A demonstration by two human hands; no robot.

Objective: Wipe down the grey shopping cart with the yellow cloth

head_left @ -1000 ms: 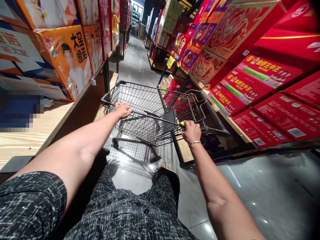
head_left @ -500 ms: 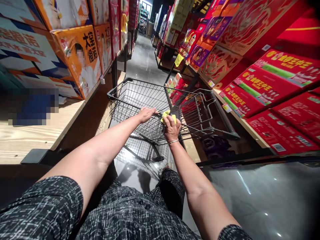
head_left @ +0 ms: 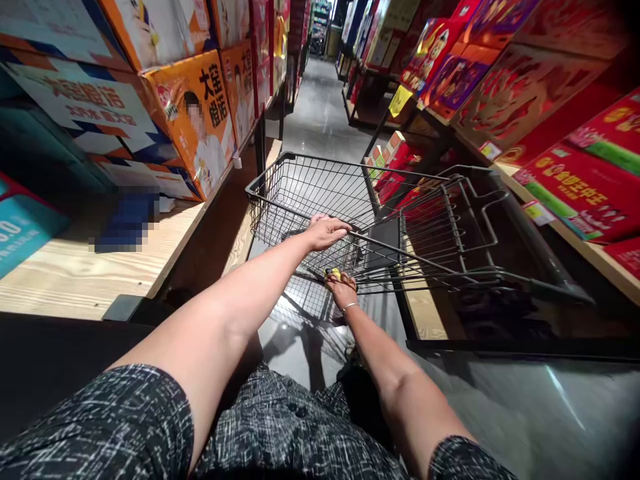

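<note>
A dark wire shopping cart (head_left: 320,177) stands crosswise in front of me, its handle end to the right. My left hand (head_left: 327,232) is closed over the near top rim of the basket. Lower down, my right hand (head_left: 343,288), with a bracelet at the wrist, presses a yellow cloth (head_left: 334,273) against the lower part of the basket's near side. Most of the cloth is hidden under the fingers. A dark flat panel (head_left: 384,241) sits on the cart's wire side, right of my hands.
On the left, a wooden shelf (head_left: 170,223) carries orange drink cartons (head_left: 193,127) and a blurred blue object (head_left: 127,220). Red gift boxes (head_left: 580,190) fill the right shelf, above the cart's handle end. A grey tiled aisle (head_left: 323,107) runs away ahead.
My right hand has moved down with the cloth from the top rim to the lower basket side. My left hand still holds the rim. The view has shifted, so the cart appears further right.
</note>
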